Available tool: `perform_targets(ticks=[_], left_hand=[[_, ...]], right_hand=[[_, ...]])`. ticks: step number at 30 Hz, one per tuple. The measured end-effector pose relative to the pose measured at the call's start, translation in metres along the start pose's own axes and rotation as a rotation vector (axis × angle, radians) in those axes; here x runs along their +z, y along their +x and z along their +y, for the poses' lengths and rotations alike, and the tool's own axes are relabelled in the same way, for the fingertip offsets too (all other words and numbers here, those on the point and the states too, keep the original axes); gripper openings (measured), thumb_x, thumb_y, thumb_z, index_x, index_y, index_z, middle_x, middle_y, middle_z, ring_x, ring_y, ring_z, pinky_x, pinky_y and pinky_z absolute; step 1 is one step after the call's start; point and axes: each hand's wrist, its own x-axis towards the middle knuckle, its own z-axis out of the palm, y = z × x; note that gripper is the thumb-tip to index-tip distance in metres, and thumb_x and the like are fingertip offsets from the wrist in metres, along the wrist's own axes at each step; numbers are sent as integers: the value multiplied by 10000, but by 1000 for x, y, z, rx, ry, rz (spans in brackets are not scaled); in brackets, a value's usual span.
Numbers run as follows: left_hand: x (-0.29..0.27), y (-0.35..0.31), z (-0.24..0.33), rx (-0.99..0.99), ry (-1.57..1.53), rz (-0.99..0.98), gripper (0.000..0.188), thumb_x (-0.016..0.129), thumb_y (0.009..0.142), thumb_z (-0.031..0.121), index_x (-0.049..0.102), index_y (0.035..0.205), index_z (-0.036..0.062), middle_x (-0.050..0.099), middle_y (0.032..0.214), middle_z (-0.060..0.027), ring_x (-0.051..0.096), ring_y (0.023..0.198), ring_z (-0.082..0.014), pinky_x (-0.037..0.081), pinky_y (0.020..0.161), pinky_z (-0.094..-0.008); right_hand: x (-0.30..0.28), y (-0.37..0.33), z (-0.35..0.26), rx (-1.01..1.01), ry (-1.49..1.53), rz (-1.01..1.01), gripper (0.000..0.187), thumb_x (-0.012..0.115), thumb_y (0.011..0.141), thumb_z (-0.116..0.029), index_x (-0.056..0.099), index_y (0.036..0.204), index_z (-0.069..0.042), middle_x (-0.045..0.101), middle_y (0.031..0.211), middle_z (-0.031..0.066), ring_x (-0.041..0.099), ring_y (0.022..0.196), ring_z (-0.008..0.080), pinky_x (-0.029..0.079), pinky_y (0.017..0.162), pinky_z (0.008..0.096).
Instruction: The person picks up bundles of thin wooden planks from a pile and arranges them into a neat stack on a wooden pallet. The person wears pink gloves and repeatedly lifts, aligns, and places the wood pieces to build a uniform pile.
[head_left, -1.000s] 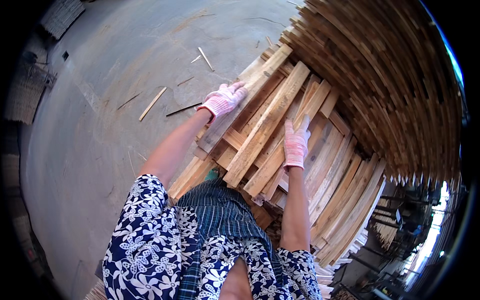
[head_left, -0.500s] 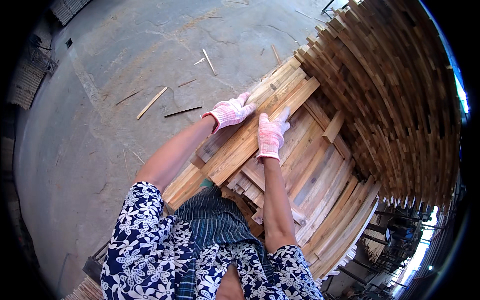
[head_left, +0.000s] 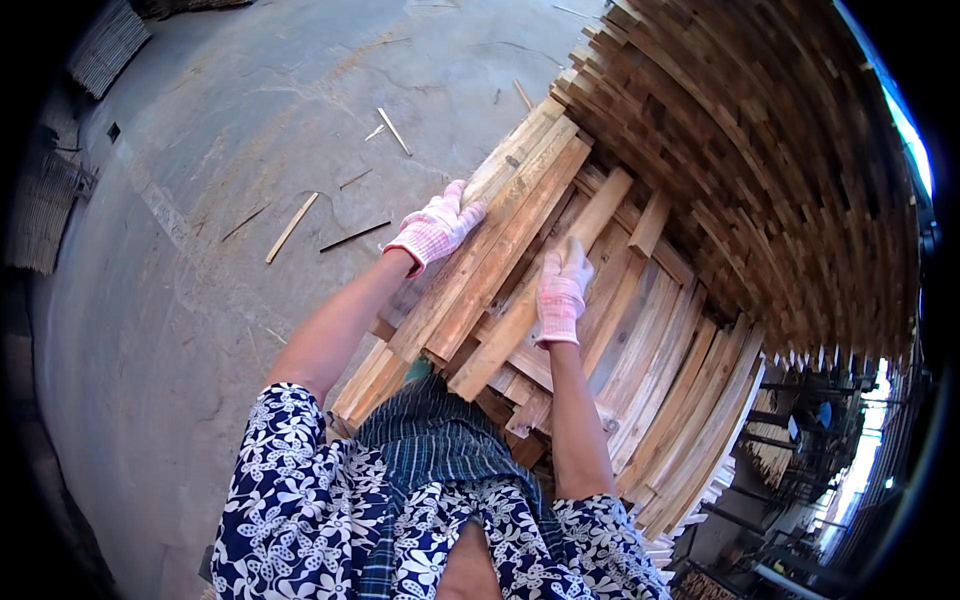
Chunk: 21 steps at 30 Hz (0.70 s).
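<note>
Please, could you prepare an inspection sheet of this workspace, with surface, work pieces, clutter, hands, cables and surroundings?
Surface: a layer of planks, laid side by side, under the work.
Work pieces: a row of planks at the left; a single plank to their right, with a gap between.
Clutter: thin wood scraps on the grey floor.
Hands: gloved left hand against the row's left side; gloved right hand touching the single plank; firmness of grip cannot be told.
Cables: nothing seen.
Surroundings: a tall wood stack at the right.
</note>
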Motion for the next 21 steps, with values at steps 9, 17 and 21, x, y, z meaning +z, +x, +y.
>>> perform_targets(ticks=[9,17,21], left_hand=[[17,46,-62,420,351,235,508,536,1013,263,451,1477,75,528,1414,-300,541,1284,-439,472,1055,-480],[80,-43,62,752,246,419,594,650,984,250,451,1500,33,560,1408,-242,521,1314,-396,381,1148,-463],[182,-146,146,819,-117,-254,543,690,969,243,532,1442,28,584,1411,-181,528,1339,-300,391,1156,-386]], right_hand=[[42,15,16,-536,-679,67,246,625,947,-254,614,1121,-81,601,1068,205,599,1050,337,503,921,471],[-273,-23,148,-97,-678,49,375,643,932,-236,627,1269,-74,661,1205,211,603,1150,396,482,1010,485],[-428,-60,255,296,-723,341,517,644,927,-312,570,1370,-57,620,1295,221,562,1212,407,453,1039,499]])
